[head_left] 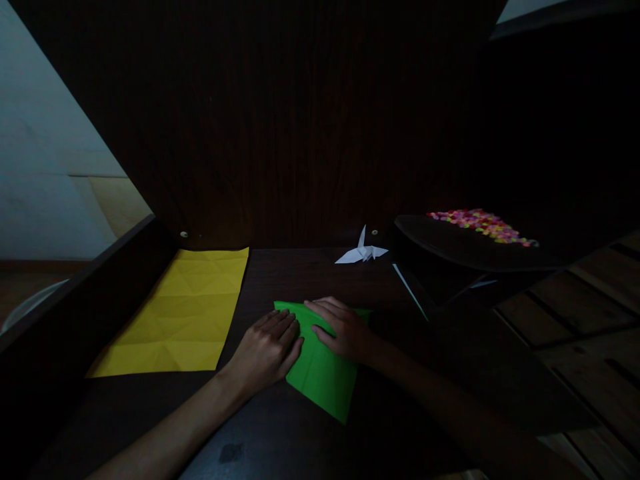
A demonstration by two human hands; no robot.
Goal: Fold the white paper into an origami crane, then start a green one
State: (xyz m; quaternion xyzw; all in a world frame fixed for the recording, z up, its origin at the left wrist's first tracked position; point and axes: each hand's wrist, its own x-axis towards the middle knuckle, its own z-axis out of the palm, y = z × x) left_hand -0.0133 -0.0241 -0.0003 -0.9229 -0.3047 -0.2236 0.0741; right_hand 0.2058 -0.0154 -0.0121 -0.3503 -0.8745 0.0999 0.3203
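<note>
A green sheet of paper [325, 380] lies on the dark wooden surface in front of me, with a fold line running along it. My left hand [270, 343] rests flat on its left edge, fingers stretched out and thumb toward the middle. On the upper right part of the paper lies my right hand [345, 327], its fingers extended to the left and its thumb apart from them. Both palms face down, covering parts of the sheet. Beyond the hands stands a white origami crane [363, 253], near the back panel.
A creased yellow sheet of paper [185, 313] lies at the left, beside a raised wooden edge [100, 267]. A thin pale strip [410, 291] is at the right. Many small colourful pieces [483, 223] sit on a dark rounded surface [440, 247]. A tall dark panel [300, 120] closes the back.
</note>
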